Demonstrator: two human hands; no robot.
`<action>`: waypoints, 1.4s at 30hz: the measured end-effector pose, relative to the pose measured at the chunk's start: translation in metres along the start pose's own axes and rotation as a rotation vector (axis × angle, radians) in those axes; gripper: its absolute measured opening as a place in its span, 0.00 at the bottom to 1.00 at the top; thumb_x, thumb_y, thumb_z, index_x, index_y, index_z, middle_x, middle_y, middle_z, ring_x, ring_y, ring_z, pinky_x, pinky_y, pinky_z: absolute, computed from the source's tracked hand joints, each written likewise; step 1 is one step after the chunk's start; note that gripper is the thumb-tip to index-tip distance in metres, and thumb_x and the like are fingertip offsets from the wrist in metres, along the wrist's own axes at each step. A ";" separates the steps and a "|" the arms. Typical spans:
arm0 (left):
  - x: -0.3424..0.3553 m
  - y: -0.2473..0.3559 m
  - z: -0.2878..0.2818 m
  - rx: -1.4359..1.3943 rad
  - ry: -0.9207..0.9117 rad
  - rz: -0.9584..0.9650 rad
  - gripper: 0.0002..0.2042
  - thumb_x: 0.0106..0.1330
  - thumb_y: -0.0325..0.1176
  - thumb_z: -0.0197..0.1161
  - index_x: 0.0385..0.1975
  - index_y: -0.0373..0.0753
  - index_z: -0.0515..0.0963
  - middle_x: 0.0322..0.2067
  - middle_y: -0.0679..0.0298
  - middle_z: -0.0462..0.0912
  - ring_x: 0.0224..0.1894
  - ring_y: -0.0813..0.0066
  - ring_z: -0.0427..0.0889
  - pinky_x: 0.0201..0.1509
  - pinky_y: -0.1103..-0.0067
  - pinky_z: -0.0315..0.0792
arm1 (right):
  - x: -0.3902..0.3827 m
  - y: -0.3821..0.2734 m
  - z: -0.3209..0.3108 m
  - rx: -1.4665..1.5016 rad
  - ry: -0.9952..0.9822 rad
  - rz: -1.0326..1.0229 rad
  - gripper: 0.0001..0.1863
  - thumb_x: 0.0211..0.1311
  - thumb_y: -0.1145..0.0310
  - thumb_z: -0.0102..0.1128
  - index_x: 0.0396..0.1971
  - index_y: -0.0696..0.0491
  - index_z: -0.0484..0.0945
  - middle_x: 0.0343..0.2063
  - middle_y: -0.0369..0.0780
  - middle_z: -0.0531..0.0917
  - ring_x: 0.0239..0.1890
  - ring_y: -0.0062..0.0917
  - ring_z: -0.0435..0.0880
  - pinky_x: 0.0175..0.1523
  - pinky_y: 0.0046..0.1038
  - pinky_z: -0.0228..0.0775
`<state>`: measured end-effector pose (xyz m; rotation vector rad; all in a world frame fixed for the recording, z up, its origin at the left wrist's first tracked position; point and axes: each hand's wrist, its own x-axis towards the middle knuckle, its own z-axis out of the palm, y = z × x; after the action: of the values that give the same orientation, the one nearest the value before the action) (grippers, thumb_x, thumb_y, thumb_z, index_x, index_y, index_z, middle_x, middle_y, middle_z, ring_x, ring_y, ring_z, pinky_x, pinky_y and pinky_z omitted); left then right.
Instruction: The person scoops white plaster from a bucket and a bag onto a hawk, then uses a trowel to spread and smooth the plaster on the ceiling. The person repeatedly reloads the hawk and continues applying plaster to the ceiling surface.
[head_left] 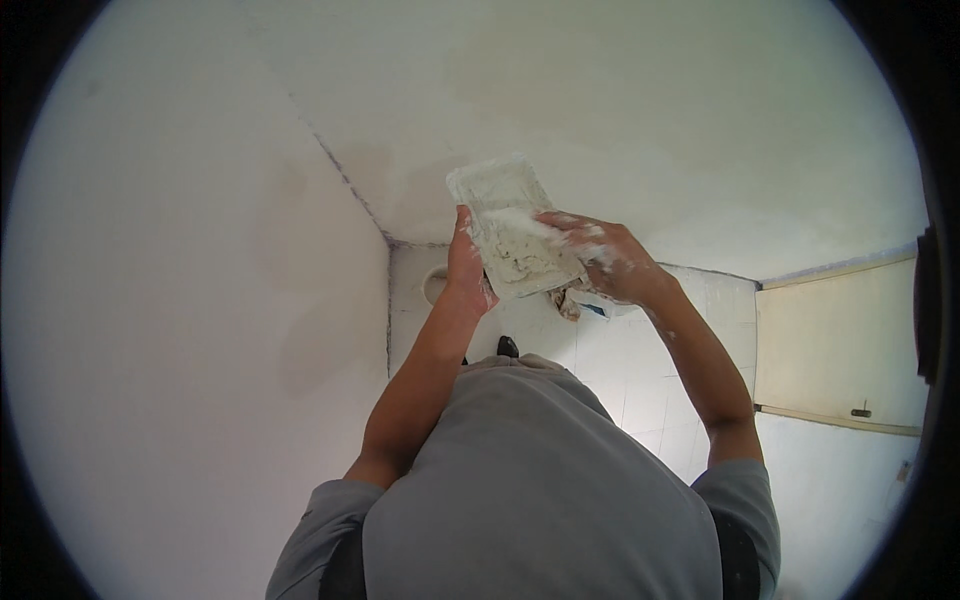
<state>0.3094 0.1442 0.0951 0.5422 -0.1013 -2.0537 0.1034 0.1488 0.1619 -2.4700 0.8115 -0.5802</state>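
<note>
In my left hand (468, 265) is a shallow rectangular tray (462, 188), tilted in front of my chest, with the thumb along its left side. White paste (525, 252) lies thick and uneven inside it, and the tray's rim is smeared too. My right hand (610, 258) reaches over the tray's right side, its fingers bent and coated with white. A blurred white shape (520, 222) lies at those fingertips; whether it is a tool or a lump of paste I cannot make out.
Pale walls (200, 250) meet at a dark-lined corner (340, 172) ahead. Below are a tiled floor (650, 390), a round white object (434, 286), a crumpled package (568, 304) behind the tray, and my dark shoe (508, 346). A cream door (840, 340) with a handle stands to the right.
</note>
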 end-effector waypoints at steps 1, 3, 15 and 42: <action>0.001 0.001 -0.004 -0.007 -0.018 -0.013 0.35 0.71 0.63 0.34 0.65 0.40 0.59 0.59 0.51 0.69 0.61 0.52 0.70 0.63 0.58 0.67 | 0.005 -0.003 0.004 -0.195 -0.121 -0.010 0.32 0.47 0.84 0.60 0.53 0.37 0.75 0.63 0.28 0.71 0.64 0.29 0.70 0.60 0.31 0.75; 0.005 0.004 -0.013 -0.033 -0.014 0.047 0.36 0.70 0.64 0.34 0.65 0.39 0.59 0.60 0.51 0.68 0.61 0.51 0.70 0.64 0.57 0.67 | 0.007 -0.023 0.013 -0.394 -0.310 0.030 0.33 0.47 0.83 0.61 0.53 0.34 0.75 0.65 0.26 0.67 0.66 0.29 0.67 0.64 0.30 0.71; -0.014 0.009 0.003 0.067 -0.029 -0.031 0.35 0.70 0.64 0.35 0.67 0.42 0.57 0.62 0.53 0.66 0.62 0.51 0.69 0.65 0.55 0.65 | -0.017 0.001 0.037 0.394 0.587 0.421 0.24 0.66 0.79 0.49 0.60 0.54 0.57 0.56 0.42 0.70 0.56 0.27 0.72 0.59 0.28 0.69; 0.048 -0.025 -0.112 -0.198 -0.217 -0.316 0.33 0.69 0.60 0.42 0.65 0.40 0.63 0.60 0.55 0.71 0.58 0.55 0.75 0.62 0.60 0.69 | -0.022 0.063 0.167 0.823 1.459 0.196 0.41 0.54 0.78 0.62 0.67 0.52 0.52 0.62 0.42 0.64 0.65 0.33 0.64 0.70 0.38 0.58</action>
<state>0.3155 0.1335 -0.0288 0.2204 0.0647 -2.3946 0.1474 0.1677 -0.0116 -0.9239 0.9254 -2.1369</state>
